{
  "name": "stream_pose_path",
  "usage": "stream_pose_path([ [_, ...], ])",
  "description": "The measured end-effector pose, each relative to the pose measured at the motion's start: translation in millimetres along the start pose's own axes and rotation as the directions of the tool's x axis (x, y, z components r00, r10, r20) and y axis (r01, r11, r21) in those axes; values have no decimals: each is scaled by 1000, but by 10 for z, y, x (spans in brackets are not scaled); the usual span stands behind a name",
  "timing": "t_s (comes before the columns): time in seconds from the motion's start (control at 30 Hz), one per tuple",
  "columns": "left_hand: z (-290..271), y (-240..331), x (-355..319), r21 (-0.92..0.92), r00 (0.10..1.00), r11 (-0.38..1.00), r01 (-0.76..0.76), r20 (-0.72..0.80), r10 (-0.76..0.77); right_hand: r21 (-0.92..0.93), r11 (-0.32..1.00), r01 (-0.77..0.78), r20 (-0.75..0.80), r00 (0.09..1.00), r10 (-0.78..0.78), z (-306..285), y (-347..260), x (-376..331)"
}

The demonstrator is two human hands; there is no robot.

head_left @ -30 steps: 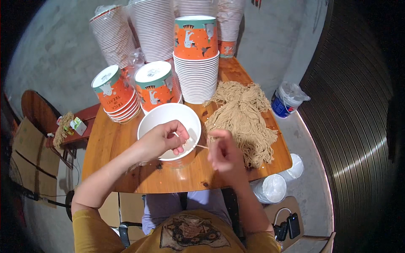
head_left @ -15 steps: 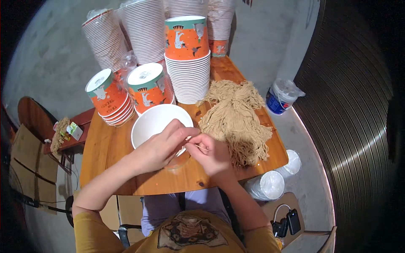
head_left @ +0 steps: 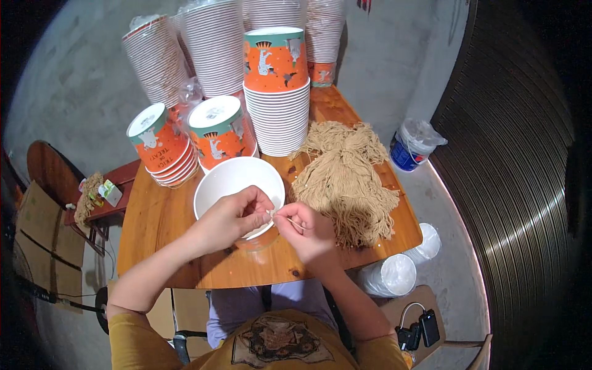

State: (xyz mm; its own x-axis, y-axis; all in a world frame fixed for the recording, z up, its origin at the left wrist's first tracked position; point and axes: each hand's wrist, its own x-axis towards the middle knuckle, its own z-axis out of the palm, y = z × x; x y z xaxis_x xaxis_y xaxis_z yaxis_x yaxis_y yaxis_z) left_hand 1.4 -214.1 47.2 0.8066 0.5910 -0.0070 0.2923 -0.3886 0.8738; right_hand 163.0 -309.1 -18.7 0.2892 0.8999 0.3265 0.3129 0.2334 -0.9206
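A white paper bucket [head_left: 228, 177] lies tilted on the table with its open mouth toward me. Over its near rim, my left hand [head_left: 229, 219] is closed in a pinch at a small bit of pale string. My right hand [head_left: 310, 234] meets it fingertip to fingertip, pinching a thin beige string [head_left: 296, 224] that trails across its fingers. Just where the string meets the bucket's rim is hidden by my fingers. To the right of my hands lies a large bundle of beige strings [head_left: 345, 185], gathered near its far end.
Orange printed buckets [head_left: 161, 148] stand upside down in stacks behind the white one, with taller stacks [head_left: 277, 117] farther back. The wooden table [head_left: 203, 271] ends close before me. White wrapped stacks [head_left: 394, 274] and a blue-white pail [head_left: 407, 148] stand off its right side.
My left hand's fingers have shifted slightly, and the fingertips of both hands now meet in a pinch by the rim. The whole view has tilted a little.
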Motion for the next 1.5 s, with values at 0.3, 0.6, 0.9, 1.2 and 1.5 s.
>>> stream_pose_path([
  [0.3,46,107,-79,309,989,947,-87,-89,120,-102,995,-16,27,999,19,-9,-135,5],
  [0.6,116,55,-74,435,934,861,-262,-113,340,-122,982,143,-76,985,-153,69,-89,-27],
  [0.9,190,117,-195,458,921,873,-165,-245,302,-192,965,178,-42,981,-190,60,-118,-73],
  [1.2,277,192,-214,335,939,940,-67,-297,173,-215,948,234,-65,965,-252,63,-114,-77],
  [1.5,304,72,-152,127,942,989,-71,-318,108,-190,938,291,-156,934,-322,115,-91,-88],
])
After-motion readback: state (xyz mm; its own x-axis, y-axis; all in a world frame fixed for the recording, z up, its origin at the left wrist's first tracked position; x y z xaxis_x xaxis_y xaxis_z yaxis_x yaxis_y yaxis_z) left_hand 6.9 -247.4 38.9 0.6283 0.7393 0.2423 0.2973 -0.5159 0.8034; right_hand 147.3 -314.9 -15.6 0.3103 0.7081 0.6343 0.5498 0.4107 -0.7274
